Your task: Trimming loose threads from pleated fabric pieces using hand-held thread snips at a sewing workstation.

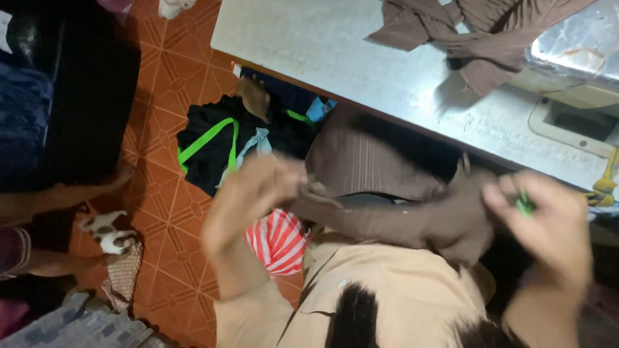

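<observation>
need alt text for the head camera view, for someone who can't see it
Two blurred hands hold a ribbed brown piece of fabric between them: the left hand grips one end and the right hand, which also pinches a small green tool, grips the other. Behind lies a grey speckled worktable with more brown cloth; black clothing with green straps sits on the orange tiled floor.

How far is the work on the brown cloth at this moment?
Done: nothing shows as finished. In hand: the left hand and right hand hold a brown ribbed cloth stretched between them below the table edge; the right fingers pinch a small green tool. Left: more brown cloth lies heaped on the table.
</observation>
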